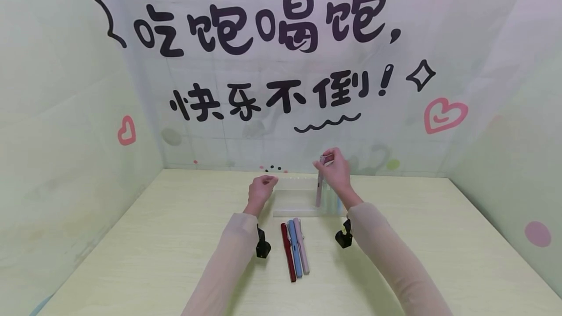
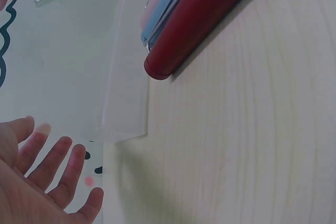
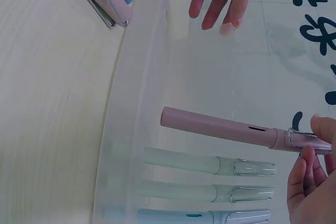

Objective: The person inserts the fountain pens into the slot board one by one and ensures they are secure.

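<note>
Right hand [image 1: 338, 169]: we pinch a pink pen [image 3: 215, 128] at its clip end, nearly upright, beside green pens [image 3: 181, 160] in a clear rack [image 1: 295, 212].
Left hand [image 1: 260, 191]: we pinch the rack's upper left end.
Table [image 1: 153, 257]: red pen [image 1: 288, 255], blue pen [image 1: 294, 249], lilac pen [image 1: 301, 247] lie together before us.

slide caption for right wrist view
Right hand pinching a pink pen beside two green pens and a blue pen in a translucent plastic rack

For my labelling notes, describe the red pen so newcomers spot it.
On the pale table, find the translucent rack near the back. In front of that, leftmost in a row of three in the head view, lies the red pen, its dark colour unlike the paler blue pen and pink pen.
</note>
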`<state>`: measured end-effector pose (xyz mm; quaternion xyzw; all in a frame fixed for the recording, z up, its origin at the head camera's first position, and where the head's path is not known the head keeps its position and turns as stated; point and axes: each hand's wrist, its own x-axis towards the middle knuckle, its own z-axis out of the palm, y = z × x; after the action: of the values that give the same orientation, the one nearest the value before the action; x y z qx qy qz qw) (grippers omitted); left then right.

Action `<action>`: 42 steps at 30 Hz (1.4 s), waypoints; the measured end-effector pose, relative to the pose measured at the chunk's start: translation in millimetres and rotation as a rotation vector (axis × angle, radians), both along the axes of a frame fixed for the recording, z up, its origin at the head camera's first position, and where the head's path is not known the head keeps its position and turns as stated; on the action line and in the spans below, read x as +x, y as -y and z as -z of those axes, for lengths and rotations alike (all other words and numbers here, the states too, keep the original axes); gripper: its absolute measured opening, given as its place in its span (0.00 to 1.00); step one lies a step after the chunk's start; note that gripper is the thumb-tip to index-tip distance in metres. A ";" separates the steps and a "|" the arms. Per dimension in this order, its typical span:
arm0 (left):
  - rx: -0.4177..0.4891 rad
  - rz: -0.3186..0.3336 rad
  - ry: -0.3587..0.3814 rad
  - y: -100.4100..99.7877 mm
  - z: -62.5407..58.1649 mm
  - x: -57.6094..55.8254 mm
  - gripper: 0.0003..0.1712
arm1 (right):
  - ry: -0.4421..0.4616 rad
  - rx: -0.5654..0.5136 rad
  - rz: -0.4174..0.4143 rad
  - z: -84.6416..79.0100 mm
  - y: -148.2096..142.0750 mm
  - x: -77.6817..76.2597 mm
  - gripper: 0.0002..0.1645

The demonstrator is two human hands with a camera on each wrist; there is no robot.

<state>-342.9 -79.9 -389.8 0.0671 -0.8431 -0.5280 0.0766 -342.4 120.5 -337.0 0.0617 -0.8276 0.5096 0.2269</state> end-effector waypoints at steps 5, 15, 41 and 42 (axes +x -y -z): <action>-0.004 0.000 0.001 -0.6 0.4 0.0 0.18 | 0.003 0.014 0.023 3.7 0.2 0.0 0.19; 0.007 0.008 -0.001 -0.5 0.5 -0.3 0.18 | 0.025 0.023 0.021 6.1 1.1 -1.3 0.19; 0.002 0.005 0.004 -0.6 0.5 0.0 0.18 | 0.074 0.094 -0.005 22.8 5.2 -1.7 0.18; 0.001 0.006 0.003 -0.5 0.4 0.4 0.18 | 0.068 0.093 -0.012 23.5 4.7 -1.8 0.18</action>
<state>-342.5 -79.4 -390.2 0.0654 -0.8432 -0.5285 0.0739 -344.1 115.9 -360.5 0.0597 -0.8572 0.4739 0.1924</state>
